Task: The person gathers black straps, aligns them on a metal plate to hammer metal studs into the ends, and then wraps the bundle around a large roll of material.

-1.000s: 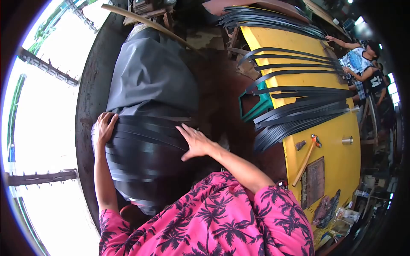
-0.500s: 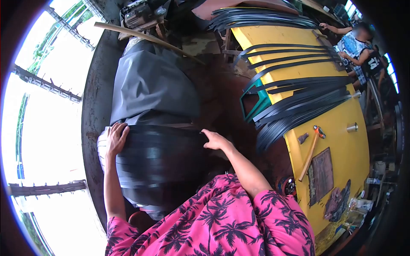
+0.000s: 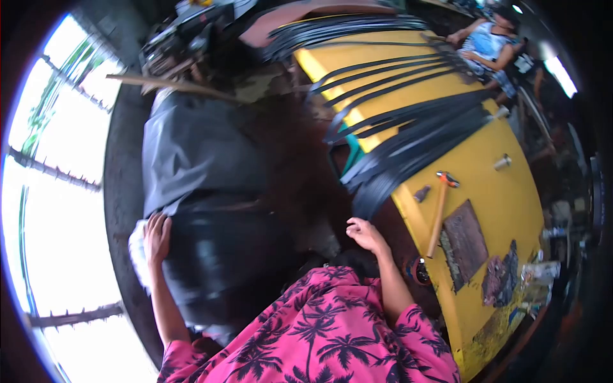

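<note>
My left hand (image 3: 157, 237) lies on the left edge of a dark, glossy sheet (image 3: 220, 252), fingers stretched out and close together. Just beyond it, a grey-black sheet (image 3: 191, 150) with creases drapes over the same pile. White material (image 3: 137, 250) shows along the pile's left side. My right hand (image 3: 366, 233) hangs in the air between the pile and the yellow table (image 3: 440, 223). Its fingers are slightly bent and apart, with nothing visible in them. Nearest to this hand are the drooping ends of long black strips (image 3: 377, 191) that lie across the table.
On the table are a hammer (image 3: 440, 214), a dark flat board (image 3: 465, 244), a metal cylinder (image 3: 502, 162) and a crumpled dark rag (image 3: 499, 281). A wooden stick (image 3: 172, 87) crosses behind the pile. Another person (image 3: 488, 48) sits at the table's far right. Bright window openings line the left.
My right hand has left the right edge of the dark sheet and moved right, toward the table. The left hand stays on the sheet. The whole view has shifted as my head turned.
</note>
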A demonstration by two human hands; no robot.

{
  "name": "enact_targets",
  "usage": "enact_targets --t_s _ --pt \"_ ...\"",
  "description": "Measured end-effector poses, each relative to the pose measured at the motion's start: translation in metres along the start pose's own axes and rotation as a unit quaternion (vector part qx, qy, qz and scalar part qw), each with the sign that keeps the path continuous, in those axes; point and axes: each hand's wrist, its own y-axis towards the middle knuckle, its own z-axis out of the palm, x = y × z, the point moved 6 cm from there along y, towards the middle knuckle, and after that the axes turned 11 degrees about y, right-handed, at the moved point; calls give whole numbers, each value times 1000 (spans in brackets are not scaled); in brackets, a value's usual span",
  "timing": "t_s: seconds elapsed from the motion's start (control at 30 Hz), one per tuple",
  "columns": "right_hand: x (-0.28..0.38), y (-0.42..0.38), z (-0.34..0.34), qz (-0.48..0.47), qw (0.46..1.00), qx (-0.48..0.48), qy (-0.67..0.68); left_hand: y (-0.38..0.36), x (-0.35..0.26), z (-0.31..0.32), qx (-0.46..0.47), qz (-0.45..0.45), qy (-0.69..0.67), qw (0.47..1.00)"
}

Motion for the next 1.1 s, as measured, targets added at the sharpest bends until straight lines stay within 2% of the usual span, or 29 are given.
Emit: enact_targets --t_s 0.03,0.1,0.17,0.27,0.3,0.37,0.43,0.47,0.6,0.67,0.8,0.87,0.9,0.97,1.03,1.1 --pt "-7 -7 -11 -15 999 -27 27 3 -15 -9 2 23 -2 1000" --pt "-18 -22 -37 -15 995 -78 53 -5 -52 -49 38 -56 58 996" --pt "-20 -36 -61 -21 984 -144 99 -1 -48 -41 -57 -55 125 989" --pt "-37 -41 -89 -28 962 -205 175 27 -76 -24 -163 -50 -4 985" --pt "-49 -35 -95 -28 958 -212 194 34 -119 -38 -189 -14 -64 980" --pt "-72 -22 -103 -30 956 -206 207 50 -207 -38 -168 -18 -191 967" --pt "-70 -15 -111 -47 972 -195 125 66 -306 -24 -131 54 -248 958" --pt "-70 -13 -113 -41 976 -170 130 68 -360 -20 -124 91 -261 953" --pt "-65 -14 -123 -32 982 -134 127 82 -515 62 22 183 -357 916" --pt "-91 -2 -117 5 962 -149 230 80 -564 77 65 214 -366 903" --pt "-128 43 -105 51 962 -157 216 87 -609 96 59 276 -305 910" --pt "-133 63 -96 50 920 -199 333 93 -616 101 84 287 -314 901" --pt "-128 67 -99 54 916 -205 342 99 -620 103 101 291 -332 891" --pt "-96 71 -107 -16 889 -138 437 108 -626 106 131 299 -332 885" --pt "-89 79 -109 -9 877 -164 453 108 -637 83 -21 414 -278 866" --pt "-89 91 -107 -44 822 -219 524 118 -646 85 -4 444 -279 851"
